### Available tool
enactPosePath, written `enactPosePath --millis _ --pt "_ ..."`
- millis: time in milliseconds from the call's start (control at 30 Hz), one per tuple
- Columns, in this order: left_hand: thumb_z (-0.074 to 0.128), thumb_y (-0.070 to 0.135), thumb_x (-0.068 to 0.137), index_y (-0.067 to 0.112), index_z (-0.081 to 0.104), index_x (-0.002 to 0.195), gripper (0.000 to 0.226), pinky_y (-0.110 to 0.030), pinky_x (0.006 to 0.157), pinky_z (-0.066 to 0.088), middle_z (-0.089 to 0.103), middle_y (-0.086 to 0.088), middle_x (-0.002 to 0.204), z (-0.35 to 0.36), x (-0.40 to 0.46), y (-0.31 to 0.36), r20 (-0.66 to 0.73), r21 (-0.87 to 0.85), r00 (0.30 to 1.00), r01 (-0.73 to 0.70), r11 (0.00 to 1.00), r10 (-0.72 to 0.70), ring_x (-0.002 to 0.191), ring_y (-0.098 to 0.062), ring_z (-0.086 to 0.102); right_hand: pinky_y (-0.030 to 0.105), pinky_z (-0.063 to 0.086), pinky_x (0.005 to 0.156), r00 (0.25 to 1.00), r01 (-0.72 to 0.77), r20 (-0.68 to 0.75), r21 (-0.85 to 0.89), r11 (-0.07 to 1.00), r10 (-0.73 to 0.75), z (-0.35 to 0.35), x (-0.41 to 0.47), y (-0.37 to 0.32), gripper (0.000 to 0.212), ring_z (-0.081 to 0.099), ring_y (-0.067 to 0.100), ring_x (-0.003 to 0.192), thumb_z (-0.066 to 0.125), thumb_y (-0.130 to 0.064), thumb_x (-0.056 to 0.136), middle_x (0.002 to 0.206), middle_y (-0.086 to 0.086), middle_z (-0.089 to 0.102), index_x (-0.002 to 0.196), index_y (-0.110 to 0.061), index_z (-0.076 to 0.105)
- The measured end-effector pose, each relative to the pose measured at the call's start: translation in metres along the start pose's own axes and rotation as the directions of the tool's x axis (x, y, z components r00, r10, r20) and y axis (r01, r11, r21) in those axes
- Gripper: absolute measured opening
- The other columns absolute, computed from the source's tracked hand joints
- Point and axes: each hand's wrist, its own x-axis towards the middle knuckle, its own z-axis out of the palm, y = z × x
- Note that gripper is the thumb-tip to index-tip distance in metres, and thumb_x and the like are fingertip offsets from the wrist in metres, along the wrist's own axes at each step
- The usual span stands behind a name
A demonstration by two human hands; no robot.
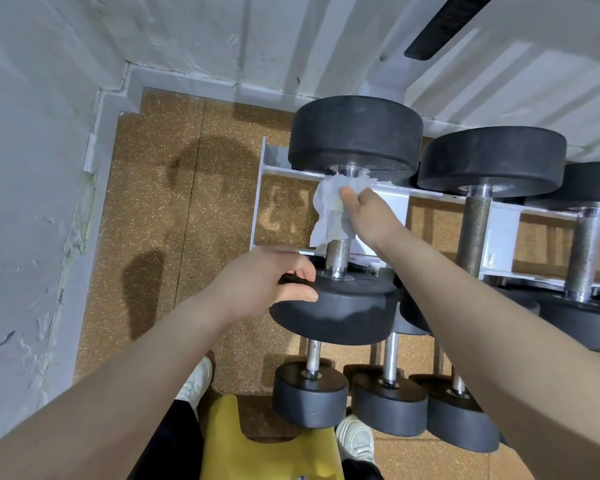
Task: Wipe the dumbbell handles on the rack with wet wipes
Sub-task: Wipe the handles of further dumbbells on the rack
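Observation:
A big black dumbbell lies across the white rack (392, 199) at its left end, with a knurled metal handle (338, 254) between two rubber heads. My right hand (368, 213) grips a crumpled white wet wipe (329, 206) wrapped round the upper part of that handle, just below the far head (355, 133). My left hand (267, 285) holds the rim of the near head (336, 313), thumb on its side and fingers curled over the top. A second dumbbell's handle (475, 230) lies bare to the right.
A third dumbbell (586, 251) sits at the right edge. Several smaller dumbbells (312, 396) rest on the lower tier by my feet. White walls close in the corner on the left and behind. The speckled brown floor (187, 237) shows left of the rack.

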Motion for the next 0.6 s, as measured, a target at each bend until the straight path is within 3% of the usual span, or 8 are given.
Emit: enactPosePath --millis 167,233,300,367,433,500,567,600 --pt "0.069 0.035 0.078 0.018 0.068 0.101 0.029 -0.034 0.088 0.047 0.062 0.01 0.099 0.0 0.0 0.001 0.003 -0.004 0.999 0.032 0.999 -0.032 0.095 -0.009 0.059 0.025 0.035 0.083 0.95 0.003 0.311 -0.053 0.999 0.014 0.0 -0.037 0.015 0.035 0.053 0.018 0.099 0.038 -0.032 0.101 0.112 0.003 0.057 0.124 -0.009 0.051" --pt "0.07 0.034 0.078 0.017 0.068 0.099 0.028 -0.035 0.088 0.048 0.063 0.009 0.1 0.001 -0.001 0.002 -0.007 -0.012 1.0 0.03 0.999 -0.03 0.094 -0.01 0.059 0.024 0.038 0.078 0.938 -0.032 0.34 -0.096 0.995 0.063 0.002 -0.039 0.016 0.034 0.056 0.021 0.097 0.04 -0.031 0.1 0.115 0.009 0.06 0.121 -0.006 0.053" --pt "0.07 0.034 0.078 0.016 0.068 0.098 0.027 -0.036 0.086 0.048 0.064 0.007 0.099 0.002 -0.002 0.002 -0.022 -0.018 1.0 0.02 1.0 -0.02 0.093 -0.011 0.06 0.021 0.038 0.064 0.932 -0.081 0.335 -0.177 0.981 0.137 -0.002 -0.033 0.006 0.028 0.053 0.02 0.083 0.041 -0.025 0.1 0.097 0.01 0.059 0.102 -0.003 0.057" --pt "0.07 0.033 0.078 0.016 0.069 0.098 0.027 -0.036 0.086 0.048 0.065 0.005 0.099 0.003 -0.003 0.001 -0.034 -0.02 0.999 0.021 1.0 -0.022 0.093 -0.012 0.06 0.025 0.04 0.061 0.973 -0.066 0.186 -0.354 0.933 0.14 -0.008 -0.029 -0.001 0.023 0.054 0.025 0.08 0.043 -0.013 0.096 0.084 0.011 0.058 0.083 0.0 0.056" --pt "0.07 0.034 0.078 0.016 0.069 0.099 0.028 -0.035 0.087 0.047 0.065 0.005 0.099 0.004 -0.004 0.001 -0.042 -0.02 0.999 0.026 0.999 -0.027 0.094 -0.012 0.059 0.031 0.039 0.064 0.994 0.011 -0.098 -0.413 0.911 -0.057 -0.01 -0.026 0.009 0.018 0.054 0.03 0.081 0.044 -0.012 0.094 0.086 0.012 0.058 0.082 -0.003 0.054" --pt "0.069 0.036 0.078 0.017 0.068 0.1 0.028 -0.035 0.088 0.047 0.064 0.006 0.101 0.005 -0.004 0.0 -0.049 -0.02 0.998 0.036 0.999 -0.037 0.095 -0.012 0.059 0.031 0.029 0.061 0.915 0.135 -0.302 -0.4 0.907 -0.269 -0.01 -0.034 0.015 0.014 0.048 0.029 0.076 0.047 -0.014 0.093 0.081 0.009 0.05 0.08 -0.008 0.047" --pt "0.068 0.037 0.078 0.017 0.068 0.101 0.03 -0.035 0.088 0.047 0.064 0.006 0.101 0.006 -0.005 0.0 -0.051 -0.013 0.998 0.037 0.999 -0.038 0.095 -0.012 0.059 0.027 0.03 0.058 0.773 0.376 -0.261 -0.545 0.749 -0.578 -0.01 -0.036 0.014 0.004 0.053 0.032 0.076 0.058 -0.001 0.08 0.08 0.01 0.054 0.079 -0.003 0.055" --pt "0.068 0.037 0.078 0.017 0.068 0.101 0.031 -0.035 0.088 0.047 0.064 0.007 0.101 0.006 -0.005 0.0 -0.052 -0.008 0.998 0.034 0.999 -0.034 0.095 -0.012 0.059 0.025 0.034 0.058 0.688 0.464 -0.195 -0.623 0.63 -0.699 -0.01 -0.032 0.011 0.012 0.057 0.032 0.076 0.058 0.004 0.071 0.081 0.01 0.059 0.08 -0.002 0.062"
